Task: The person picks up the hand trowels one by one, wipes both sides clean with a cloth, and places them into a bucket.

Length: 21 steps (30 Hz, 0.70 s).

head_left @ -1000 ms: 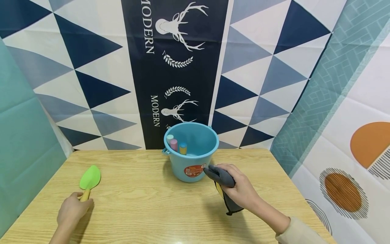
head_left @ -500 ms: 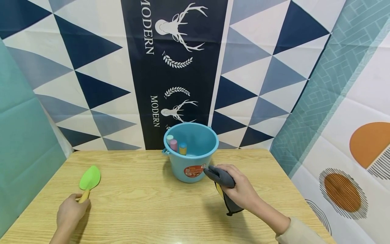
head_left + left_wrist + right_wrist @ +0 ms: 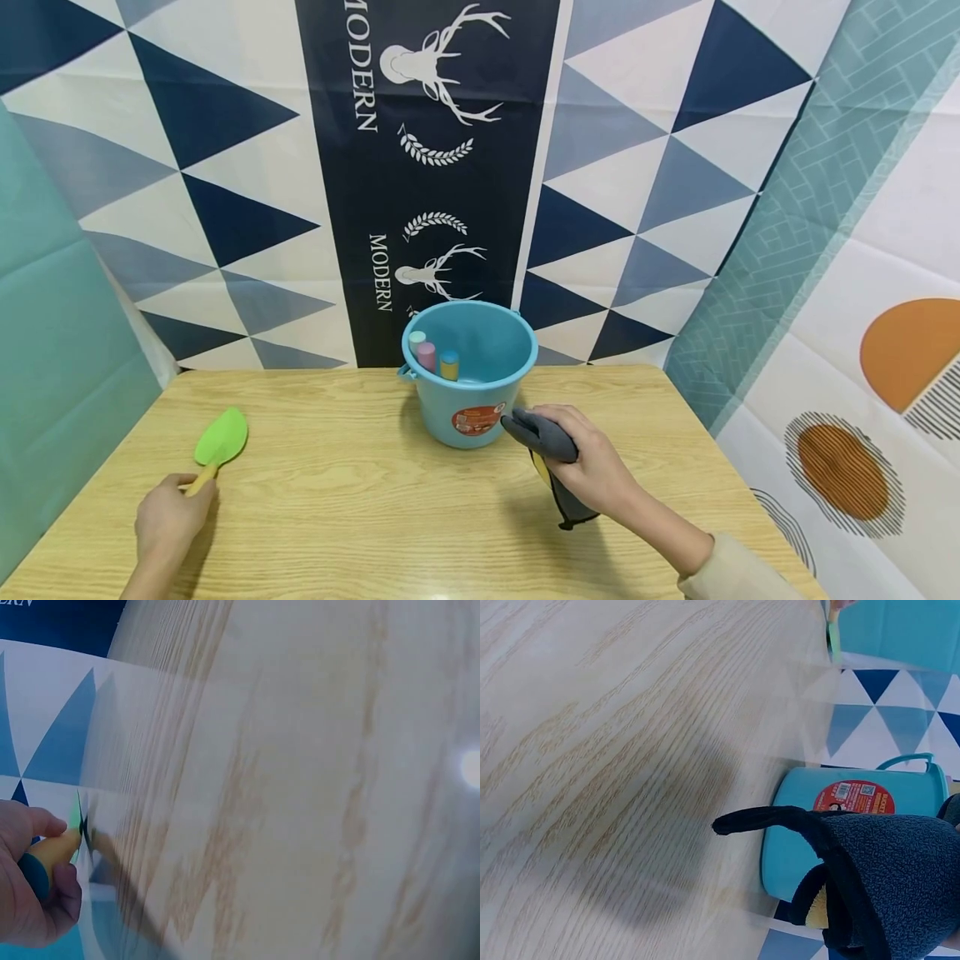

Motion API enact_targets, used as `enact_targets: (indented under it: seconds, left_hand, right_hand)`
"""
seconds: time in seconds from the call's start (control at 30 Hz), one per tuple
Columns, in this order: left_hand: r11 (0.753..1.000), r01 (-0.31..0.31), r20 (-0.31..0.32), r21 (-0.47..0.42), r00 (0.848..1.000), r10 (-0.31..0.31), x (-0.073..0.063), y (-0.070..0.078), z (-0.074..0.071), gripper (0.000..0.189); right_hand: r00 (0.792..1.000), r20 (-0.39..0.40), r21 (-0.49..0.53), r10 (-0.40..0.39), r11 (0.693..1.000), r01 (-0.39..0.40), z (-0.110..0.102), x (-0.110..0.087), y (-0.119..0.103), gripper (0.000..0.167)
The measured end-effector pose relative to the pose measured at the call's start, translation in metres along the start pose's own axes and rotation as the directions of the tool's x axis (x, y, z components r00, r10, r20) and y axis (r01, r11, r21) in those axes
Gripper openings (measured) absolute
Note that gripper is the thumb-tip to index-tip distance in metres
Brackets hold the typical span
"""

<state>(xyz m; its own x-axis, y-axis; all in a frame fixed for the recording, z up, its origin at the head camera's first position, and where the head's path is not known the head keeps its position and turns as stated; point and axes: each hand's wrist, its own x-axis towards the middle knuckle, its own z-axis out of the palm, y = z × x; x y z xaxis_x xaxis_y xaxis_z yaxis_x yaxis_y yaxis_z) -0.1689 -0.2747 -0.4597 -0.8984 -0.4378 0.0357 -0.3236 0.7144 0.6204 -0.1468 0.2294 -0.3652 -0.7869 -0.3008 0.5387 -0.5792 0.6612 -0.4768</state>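
Observation:
At the left of the table, my left hand (image 3: 171, 518) grips the yellow handle of a small trowel (image 3: 222, 437) with a green blade. The left wrist view shows the handle's dark end (image 3: 34, 874) between the thumb and curled fingers. On the right, my right hand (image 3: 592, 454) holds a folded grey cloth (image 3: 553, 435) with black edging and a yellow inner side. The cloth (image 3: 907, 862) hangs partly down in front of a blue bucket (image 3: 438, 412). Most of the right fingers are hidden behind the cloth.
Inside the bucket stand three slim items with mint, pink (image 3: 426, 357) and blue-and-yellow tops. A bucket handle (image 3: 907, 759) hangs at its side. Patterned sheets (image 3: 255, 208) rise behind the wooden table (image 3: 337, 517) and flank it on both sides.
My left hand has shifted slightly left, swinging the trowel's handle with it, while the blade stays nearly in place. The right hand, cloth and bucket look still.

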Motion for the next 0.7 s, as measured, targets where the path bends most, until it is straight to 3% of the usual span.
enact_targets:
  seconds: [0.47, 0.7]
  left_hand:
    - [1.000, -0.006, 0.023, -0.026, 1.000, 0.006, -0.0023, -0.0007, -0.0018, 0.046]
    - [0.998, -0.047, 0.039, -0.045, 0.998, 0.049, -0.0059, 0.0038, -0.0040, 0.048]
  right_hand:
    - [1.000, -0.007, -0.012, -0.001, 1.000, 0.001, 0.0009, 0.0014, 0.0008, 0.054]
    - [1.000, -0.008, -0.015, -0.002, 1.000, 0.002, 0.0008, 0.0021, 0.0001, 0.054]
